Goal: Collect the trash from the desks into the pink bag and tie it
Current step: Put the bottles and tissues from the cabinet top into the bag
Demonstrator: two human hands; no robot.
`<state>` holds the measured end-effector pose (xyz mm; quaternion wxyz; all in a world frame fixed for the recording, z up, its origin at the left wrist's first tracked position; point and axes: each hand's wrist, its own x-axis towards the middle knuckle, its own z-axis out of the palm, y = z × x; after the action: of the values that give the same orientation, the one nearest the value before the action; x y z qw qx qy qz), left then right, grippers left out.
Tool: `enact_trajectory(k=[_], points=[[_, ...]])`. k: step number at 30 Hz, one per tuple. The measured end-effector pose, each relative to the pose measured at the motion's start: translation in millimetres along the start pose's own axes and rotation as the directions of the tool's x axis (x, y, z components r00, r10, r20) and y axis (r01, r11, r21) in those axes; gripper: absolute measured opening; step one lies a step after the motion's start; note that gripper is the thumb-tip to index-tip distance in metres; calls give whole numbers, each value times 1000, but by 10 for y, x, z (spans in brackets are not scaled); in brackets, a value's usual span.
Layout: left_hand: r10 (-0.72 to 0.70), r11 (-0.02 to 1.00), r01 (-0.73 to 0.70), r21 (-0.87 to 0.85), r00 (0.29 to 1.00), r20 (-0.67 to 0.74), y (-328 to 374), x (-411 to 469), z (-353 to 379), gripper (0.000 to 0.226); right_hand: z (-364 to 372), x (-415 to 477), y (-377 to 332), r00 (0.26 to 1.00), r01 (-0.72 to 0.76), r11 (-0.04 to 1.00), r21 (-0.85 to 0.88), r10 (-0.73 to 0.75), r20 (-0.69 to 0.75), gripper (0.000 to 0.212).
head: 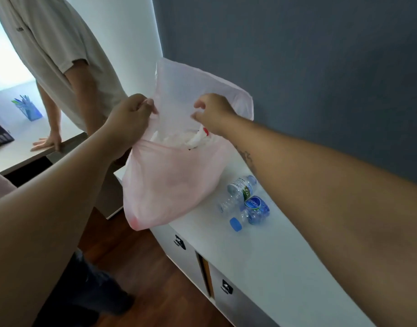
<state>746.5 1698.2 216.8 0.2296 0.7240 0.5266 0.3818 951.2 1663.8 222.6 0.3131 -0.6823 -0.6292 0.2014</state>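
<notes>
The pink bag (172,180) hangs in the air over the left end of a white cabinet top (261,251). My left hand (129,116) grips its near-left rim. My right hand (212,112) pinches the right rim, so the mouth gapes. White crumpled paper (179,139) and a bit of red show inside. Two crushed clear plastic bottles (244,199) with blue labels lie on the cabinet top just right of the bag. A loose blue cap (235,224) lies beside them.
Another person in a beige shirt (59,57) stands at the left, a hand (47,142) resting on a white desk (21,149). A blue pen holder (29,109) stands on that desk. A dark blue wall backs the cabinet. Brown wooden floor lies below.
</notes>
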Motion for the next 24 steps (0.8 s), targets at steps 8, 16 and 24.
enact_trajectory(k=[8,16,24], points=[[-20,996,18,90,1000,13,34,150,296,29,-403,-507,899,775,109,949,-296,-267,-573,20],[-42,991,34,131,997,62,53,129,545,29,-49,-1209,1795,942,17,935,-354,104,318,84],[-9,977,-3,214,999,53,147,149,490,29,140,-1329,1845,881,141,858,-494,119,458,72]])
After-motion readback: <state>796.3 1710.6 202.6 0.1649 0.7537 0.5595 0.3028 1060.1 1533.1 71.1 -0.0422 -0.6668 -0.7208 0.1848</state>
